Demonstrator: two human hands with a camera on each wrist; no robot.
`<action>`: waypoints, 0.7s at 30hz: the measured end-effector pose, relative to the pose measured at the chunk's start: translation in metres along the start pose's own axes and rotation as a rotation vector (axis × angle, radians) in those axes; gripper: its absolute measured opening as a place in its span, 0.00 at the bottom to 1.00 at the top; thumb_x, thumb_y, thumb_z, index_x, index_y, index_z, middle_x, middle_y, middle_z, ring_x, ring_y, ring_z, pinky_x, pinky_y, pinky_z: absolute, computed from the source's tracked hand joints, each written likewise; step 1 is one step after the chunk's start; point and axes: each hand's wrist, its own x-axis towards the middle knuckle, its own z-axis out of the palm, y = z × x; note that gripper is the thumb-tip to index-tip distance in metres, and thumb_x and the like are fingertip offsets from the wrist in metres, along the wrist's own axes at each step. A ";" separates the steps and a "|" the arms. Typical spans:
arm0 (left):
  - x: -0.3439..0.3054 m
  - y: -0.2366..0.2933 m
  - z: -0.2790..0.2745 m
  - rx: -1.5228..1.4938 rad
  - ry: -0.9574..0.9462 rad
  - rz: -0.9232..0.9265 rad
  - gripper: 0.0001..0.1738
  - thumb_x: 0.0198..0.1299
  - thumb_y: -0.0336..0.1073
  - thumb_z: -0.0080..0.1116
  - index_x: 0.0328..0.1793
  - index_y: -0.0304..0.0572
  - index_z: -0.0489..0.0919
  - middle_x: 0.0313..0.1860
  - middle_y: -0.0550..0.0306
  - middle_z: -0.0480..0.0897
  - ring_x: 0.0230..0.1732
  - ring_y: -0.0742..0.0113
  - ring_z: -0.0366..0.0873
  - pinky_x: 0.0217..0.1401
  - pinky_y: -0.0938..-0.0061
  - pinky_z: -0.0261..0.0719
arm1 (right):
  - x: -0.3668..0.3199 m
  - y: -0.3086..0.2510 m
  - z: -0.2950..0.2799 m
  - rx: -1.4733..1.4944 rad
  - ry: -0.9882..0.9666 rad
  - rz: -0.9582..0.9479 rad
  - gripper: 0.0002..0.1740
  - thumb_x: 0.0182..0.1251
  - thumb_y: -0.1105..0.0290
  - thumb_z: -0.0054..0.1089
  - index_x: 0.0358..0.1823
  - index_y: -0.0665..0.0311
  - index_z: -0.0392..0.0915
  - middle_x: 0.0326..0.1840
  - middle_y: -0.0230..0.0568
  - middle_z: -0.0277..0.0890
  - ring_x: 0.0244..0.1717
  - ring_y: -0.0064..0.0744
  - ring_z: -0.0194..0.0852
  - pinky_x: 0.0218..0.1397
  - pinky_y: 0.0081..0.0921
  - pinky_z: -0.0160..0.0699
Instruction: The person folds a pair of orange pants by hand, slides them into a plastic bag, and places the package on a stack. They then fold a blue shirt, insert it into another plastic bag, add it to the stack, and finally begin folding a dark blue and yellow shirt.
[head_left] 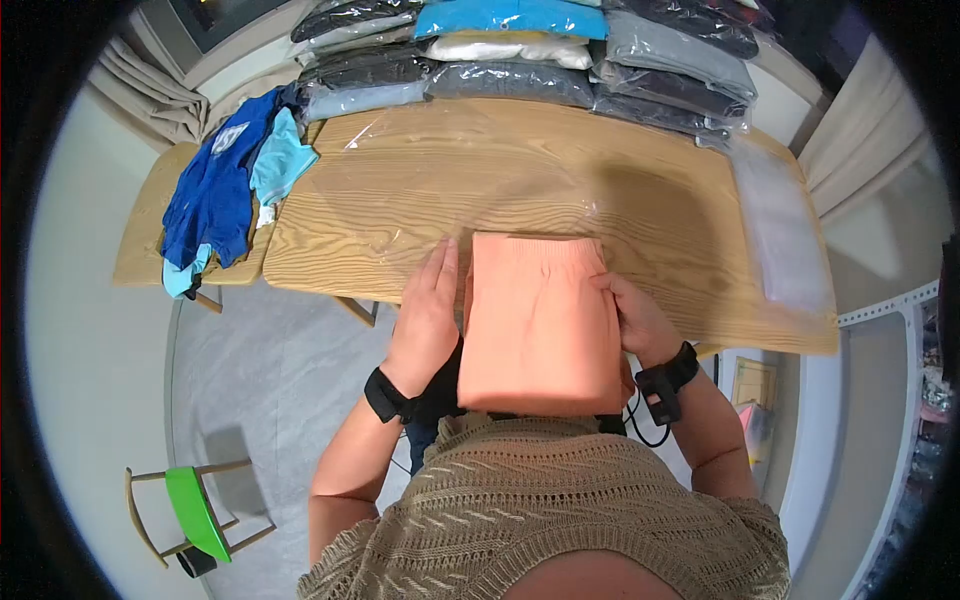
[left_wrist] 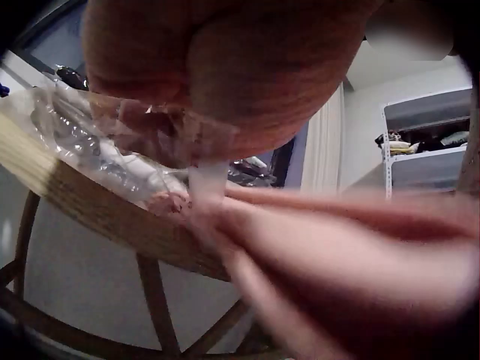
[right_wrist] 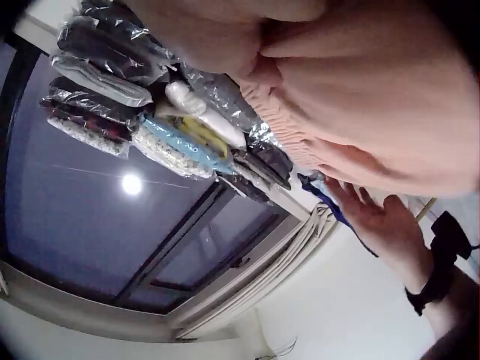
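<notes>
A folded salmon-coloured garment [head_left: 540, 325] with a gathered waistband is held at the table's front edge, its lower part over the person's lap. The right hand [head_left: 644, 322] grips its right edge, thumb on top. Beside the left edge lies the left hand [head_left: 426, 325], fingers straight and together; whether it touches the cloth is unclear. A clear plastic bag [head_left: 450, 170] lies flat on the table beyond. In the left wrist view, clear film [left_wrist: 154, 131] shows below the left hand [left_wrist: 225, 67], with blurred salmon cloth [left_wrist: 352, 247]. The right wrist view shows the waistband [right_wrist: 281, 124] and the left hand [right_wrist: 386, 229].
Bagged clothes [head_left: 510, 80] are stacked along the back of the wooden table [head_left: 330, 235]. Blue clothing [head_left: 225, 190] lies at the far left, and a pile of clear bags [head_left: 780, 235] at the right end. A green chair [head_left: 197, 512] stands on the floor at lower left.
</notes>
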 end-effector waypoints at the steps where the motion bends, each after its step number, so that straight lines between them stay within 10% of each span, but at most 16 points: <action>1: 0.000 -0.001 0.000 0.003 0.004 -0.003 0.40 0.41 0.13 0.43 0.68 0.27 0.56 0.66 0.36 0.61 0.65 0.43 0.60 0.66 0.59 0.60 | 0.002 -0.002 0.005 -0.003 -0.004 0.001 0.19 0.65 0.67 0.48 0.54 0.71 0.68 0.47 0.47 0.76 0.44 0.38 0.78 0.54 0.32 0.76; 4: -0.002 -0.004 0.003 0.065 0.020 0.061 0.38 0.44 0.16 0.47 0.68 0.28 0.56 0.66 0.37 0.62 0.65 0.44 0.61 0.66 0.59 0.60 | -0.008 -0.007 0.021 0.018 -0.025 0.115 0.18 0.63 0.69 0.50 0.52 0.72 0.69 0.46 0.46 0.76 0.43 0.36 0.78 0.50 0.29 0.78; 6: 0.000 0.000 0.000 0.060 0.008 0.056 0.38 0.45 0.17 0.47 0.68 0.29 0.56 0.66 0.38 0.62 0.65 0.44 0.61 0.66 0.58 0.60 | -0.017 -0.006 0.029 -0.724 -0.176 -0.461 0.15 0.64 0.70 0.48 0.47 0.73 0.72 0.43 0.46 0.78 0.41 0.31 0.79 0.44 0.27 0.79; 10: -0.001 -0.001 -0.004 0.014 0.017 0.098 0.38 0.48 0.21 0.50 0.70 0.33 0.57 0.66 0.39 0.63 0.65 0.43 0.60 0.67 0.54 0.56 | 0.023 -0.026 0.026 -0.487 -0.160 -0.247 0.13 0.63 0.73 0.47 0.46 0.74 0.72 0.44 0.46 0.78 0.40 0.30 0.79 0.45 0.24 0.79; 12: -0.003 0.001 -0.006 0.072 -0.006 0.073 0.38 0.49 0.22 0.49 0.70 0.34 0.56 0.67 0.40 0.62 0.66 0.43 0.60 0.68 0.53 0.55 | 0.043 -0.042 0.036 -0.112 -0.311 0.204 0.13 0.65 0.73 0.45 0.45 0.74 0.74 0.43 0.47 0.79 0.39 0.32 0.80 0.45 0.26 0.79; 21: -0.003 0.004 -0.012 0.188 -0.105 0.056 0.39 0.48 0.19 0.44 0.72 0.40 0.55 0.72 0.50 0.55 0.71 0.50 0.52 0.70 0.48 0.49 | 0.062 -0.033 0.053 -0.270 -0.342 -0.271 0.11 0.65 0.73 0.47 0.45 0.70 0.74 0.40 0.33 0.78 0.39 0.20 0.76 0.44 0.19 0.77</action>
